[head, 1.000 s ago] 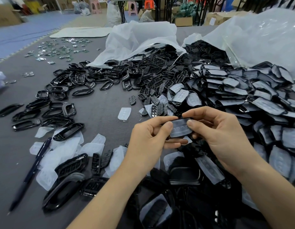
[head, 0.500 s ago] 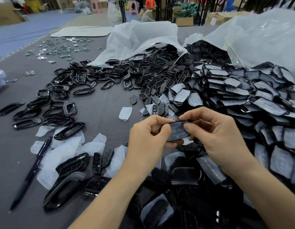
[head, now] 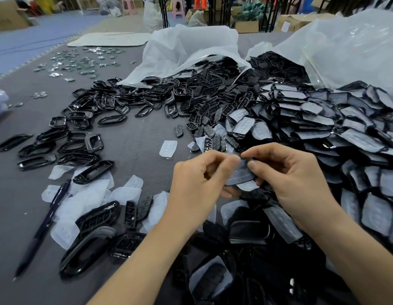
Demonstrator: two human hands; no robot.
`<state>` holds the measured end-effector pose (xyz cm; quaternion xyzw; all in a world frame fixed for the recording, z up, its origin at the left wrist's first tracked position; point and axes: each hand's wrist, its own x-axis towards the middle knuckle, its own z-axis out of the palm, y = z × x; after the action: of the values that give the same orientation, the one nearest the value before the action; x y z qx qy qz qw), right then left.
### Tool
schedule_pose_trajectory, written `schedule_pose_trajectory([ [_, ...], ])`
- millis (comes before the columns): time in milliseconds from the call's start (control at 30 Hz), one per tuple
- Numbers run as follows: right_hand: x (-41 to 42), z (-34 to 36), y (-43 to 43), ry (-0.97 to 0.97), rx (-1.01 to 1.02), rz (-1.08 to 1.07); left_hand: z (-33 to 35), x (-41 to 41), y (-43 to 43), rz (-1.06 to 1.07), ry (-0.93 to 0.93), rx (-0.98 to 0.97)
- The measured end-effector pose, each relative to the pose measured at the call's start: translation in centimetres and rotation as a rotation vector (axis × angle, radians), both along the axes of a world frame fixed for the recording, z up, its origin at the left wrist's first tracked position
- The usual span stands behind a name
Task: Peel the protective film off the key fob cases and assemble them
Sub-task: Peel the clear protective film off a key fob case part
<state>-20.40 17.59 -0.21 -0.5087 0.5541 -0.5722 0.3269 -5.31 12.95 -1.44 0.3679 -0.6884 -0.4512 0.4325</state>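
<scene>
pen [head: 42, 225] left on table [head: 134, 137] | peeled films [head: 92, 194] beside it | film-covered cases [head: 323, 128] heaped right | bags [head: 191, 47] behind

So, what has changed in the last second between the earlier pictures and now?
The left hand moved its fingers along the case piece, from its left edge to its top corner, and pinches there opposite the right hand. The piece turned more upright. Both hands kept hold; whether film is lifting is too blurred to tell. The pen and peeled films stayed put.
</scene>
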Motion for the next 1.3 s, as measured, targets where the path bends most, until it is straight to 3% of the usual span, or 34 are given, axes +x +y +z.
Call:
schedule_pose_trajectory([
  [233,0.1,0.2,0.0,0.029,-0.031,-0.038,-0.3,-0.2,-0.2,-0.130,0.174,0.160],
  [633,0.5,0.5,0.2,0.023,-0.025,-0.053,0.1,-0.1,0.0,-0.099,0.181,0.188],
  [700,0.4,0.5,0.2,0.002,-0.012,-0.068,0.1,0.1,-0.1,-0.068,0.083,0.094],
  [867,-0.3,0.6,-0.1,-0.164,0.089,-0.117,-0.1,0.6,-0.7,-0.168,-0.224,-0.430],
  [967,-0.6,0.6,-0.2,-0.318,0.161,-0.069,-0.5,0.1,-0.7,-0.164,-0.211,-0.496],
  [1133,-0.9,2.0,0.1,-0.588,0.198,0.117,0.4,0.3,-0.4,-0.151,0.053,0.086],
  [1300,-0.9,2.2,0.2,-0.592,0.214,0.132,0.5,0.1,-0.5,-0.288,0.375,0.511],
])
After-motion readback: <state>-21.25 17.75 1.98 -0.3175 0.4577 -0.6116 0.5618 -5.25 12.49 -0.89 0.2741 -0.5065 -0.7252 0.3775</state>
